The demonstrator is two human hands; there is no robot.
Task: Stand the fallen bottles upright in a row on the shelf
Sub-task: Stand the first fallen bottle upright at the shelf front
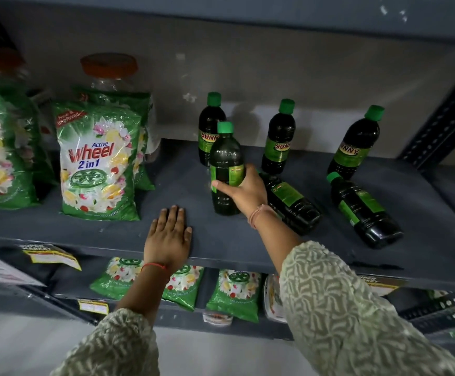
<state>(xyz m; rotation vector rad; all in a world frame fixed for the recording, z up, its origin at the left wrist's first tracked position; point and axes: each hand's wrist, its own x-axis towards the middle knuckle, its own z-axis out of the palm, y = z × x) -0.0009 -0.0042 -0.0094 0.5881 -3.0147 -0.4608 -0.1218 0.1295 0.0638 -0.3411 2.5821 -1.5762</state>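
Dark green bottles with green caps stand and lie on the grey shelf (117, 234). My right hand (244, 189) grips one bottle (225, 161) upright near the shelf's middle. Three bottles stand at the back: one (207, 123) just behind the held one, one (279, 137) to its right, one (356, 143) further right. Two bottles lie on their sides: one (291, 204) partly hidden behind my right wrist, another (364, 210) to the right. My left hand (169, 236) rests flat, fingers apart, on the shelf's front edge.
Green detergent packs (98, 161) stand on the left of the shelf, with an orange-lidded jar (109, 69) behind them. More green packs (234, 294) lie on the shelf below. A perforated metal upright (443, 123) bounds the right side.
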